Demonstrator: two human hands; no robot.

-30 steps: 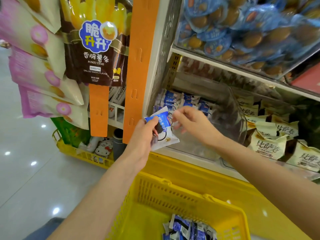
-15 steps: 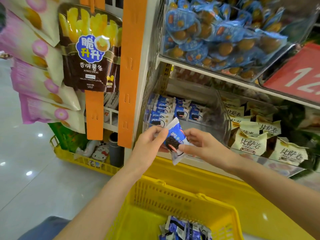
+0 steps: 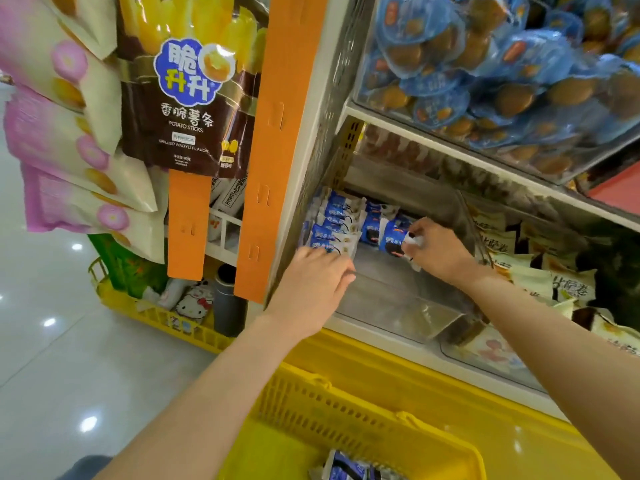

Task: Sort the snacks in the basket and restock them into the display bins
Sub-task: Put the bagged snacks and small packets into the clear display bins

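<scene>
Basket point(image 3: 363, 420) and its packets point(image 3: 346, 471) cut off by bottom edge

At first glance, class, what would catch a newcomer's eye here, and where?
In the clear bin at centre, the right hand pinches a blue packet while the left hand touches the packet row beside it. A brown potato-stick bag hangs upper left; a yellow basket sits below.
</scene>
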